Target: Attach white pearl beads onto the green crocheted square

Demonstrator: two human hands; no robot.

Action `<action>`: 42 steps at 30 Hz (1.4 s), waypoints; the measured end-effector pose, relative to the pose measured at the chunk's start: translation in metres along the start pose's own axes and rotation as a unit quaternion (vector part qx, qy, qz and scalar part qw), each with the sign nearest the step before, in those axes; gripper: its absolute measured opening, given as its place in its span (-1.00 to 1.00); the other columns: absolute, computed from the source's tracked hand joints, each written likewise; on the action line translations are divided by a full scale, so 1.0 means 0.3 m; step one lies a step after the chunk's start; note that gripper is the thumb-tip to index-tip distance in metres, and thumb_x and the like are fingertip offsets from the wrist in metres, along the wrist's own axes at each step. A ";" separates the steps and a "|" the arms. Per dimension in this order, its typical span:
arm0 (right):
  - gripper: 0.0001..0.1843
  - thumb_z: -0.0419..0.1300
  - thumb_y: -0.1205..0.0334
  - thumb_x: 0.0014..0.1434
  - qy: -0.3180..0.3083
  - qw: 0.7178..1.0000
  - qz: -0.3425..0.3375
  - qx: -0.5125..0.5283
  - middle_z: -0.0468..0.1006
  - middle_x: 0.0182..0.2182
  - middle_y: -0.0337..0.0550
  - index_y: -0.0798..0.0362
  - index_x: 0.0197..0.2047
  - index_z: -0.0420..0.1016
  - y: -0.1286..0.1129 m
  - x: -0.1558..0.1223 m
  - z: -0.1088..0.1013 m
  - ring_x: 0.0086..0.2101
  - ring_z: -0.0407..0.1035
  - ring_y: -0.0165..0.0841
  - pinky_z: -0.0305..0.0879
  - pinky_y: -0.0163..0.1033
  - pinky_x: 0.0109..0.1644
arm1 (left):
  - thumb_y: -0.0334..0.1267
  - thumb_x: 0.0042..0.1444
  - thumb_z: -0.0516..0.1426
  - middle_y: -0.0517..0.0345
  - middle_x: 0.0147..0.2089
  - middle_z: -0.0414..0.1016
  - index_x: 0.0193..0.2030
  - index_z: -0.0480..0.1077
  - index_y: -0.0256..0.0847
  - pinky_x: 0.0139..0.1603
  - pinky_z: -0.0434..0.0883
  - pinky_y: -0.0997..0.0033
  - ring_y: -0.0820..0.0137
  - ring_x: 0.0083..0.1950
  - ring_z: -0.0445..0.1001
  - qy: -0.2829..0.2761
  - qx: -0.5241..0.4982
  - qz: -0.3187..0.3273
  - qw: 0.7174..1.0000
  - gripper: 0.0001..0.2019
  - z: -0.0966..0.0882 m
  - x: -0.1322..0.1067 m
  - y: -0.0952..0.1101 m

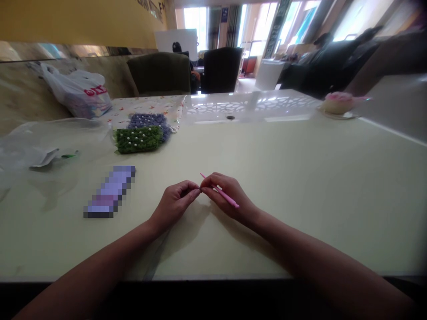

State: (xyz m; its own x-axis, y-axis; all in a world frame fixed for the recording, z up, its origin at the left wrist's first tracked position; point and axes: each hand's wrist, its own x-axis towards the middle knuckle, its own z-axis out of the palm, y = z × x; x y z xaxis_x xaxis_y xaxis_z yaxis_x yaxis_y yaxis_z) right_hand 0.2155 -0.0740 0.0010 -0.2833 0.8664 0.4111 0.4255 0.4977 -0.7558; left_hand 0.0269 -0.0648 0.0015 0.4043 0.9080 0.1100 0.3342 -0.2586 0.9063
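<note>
My right hand (pixel 230 195) is closed around a slim pink crochet hook (pixel 228 198), whose thin end points away from me and to the left. With thumb and fingers pinched together, my left hand (pixel 176 200) meets the right fingertips just above the table. Whatever is between the pinched fingertips is too small to make out. Both hands are over the pale table (pixel 283 178), in front of me. Behind them to the left lie a green knitted piece with white beads (pixel 139 139) and a purple-blue beaded one (pixel 147 120).
A blurred-out phone (pixel 110 191) lies left of my hands. Farther left are clear plastic (pixel 50 138) and a white carrier bag (pixel 78 91). At the far right stands a bowl with pink flowers (pixel 338 104). Dark chairs (pixel 160 73) and people are beyond the table.
</note>
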 end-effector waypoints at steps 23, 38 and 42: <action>-0.88 0.06 0.29 0.30 -0.134 0.974 0.047 0.179 0.49 -0.37 -0.19 0.09 -0.29 0.35 -0.023 -0.002 -0.029 -0.33 0.36 -0.41 0.25 -0.29 -0.22 | -0.16 0.12 0.20 0.28 -0.52 0.22 -0.38 0.42 -0.25 -0.59 -0.07 0.55 0.63 -0.57 -0.02 -0.099 -0.227 -0.096 0.964 -0.80 -0.018 0.006 0.005; -0.86 0.00 0.48 0.15 -0.137 0.987 -0.078 -0.041 0.35 -0.39 -0.24 0.05 -0.35 0.26 -0.034 0.007 -0.049 -0.41 0.20 -0.44 0.18 -0.32 -0.29 | -0.14 0.10 0.20 0.33 -0.56 0.14 -0.35 0.44 -0.25 -0.56 -0.02 0.53 0.61 -0.57 -0.01 -0.110 -0.178 -0.084 0.974 -0.81 -0.025 0.007 0.006; -0.83 -0.02 0.51 0.11 -0.106 0.944 -0.184 -0.253 0.27 -0.44 -0.22 0.04 -0.40 0.21 -0.030 0.016 -0.038 -0.45 0.08 -0.39 0.23 -0.20 -0.15 | -0.14 0.12 0.19 0.30 -0.53 0.23 -0.34 0.46 -0.25 -0.52 0.07 0.52 0.60 -0.55 0.03 -0.104 -0.155 -0.067 0.980 -0.80 -0.023 0.009 0.007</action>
State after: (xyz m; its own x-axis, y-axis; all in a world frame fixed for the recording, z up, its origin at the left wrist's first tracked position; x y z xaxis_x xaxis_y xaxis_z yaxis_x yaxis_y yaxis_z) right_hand 0.2202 -0.0740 0.0155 -0.6345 0.6309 0.4466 0.6056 0.7648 -0.2198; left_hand 0.0229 -0.0605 0.0063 0.5501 0.8318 -0.0745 0.1343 -0.0001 0.9909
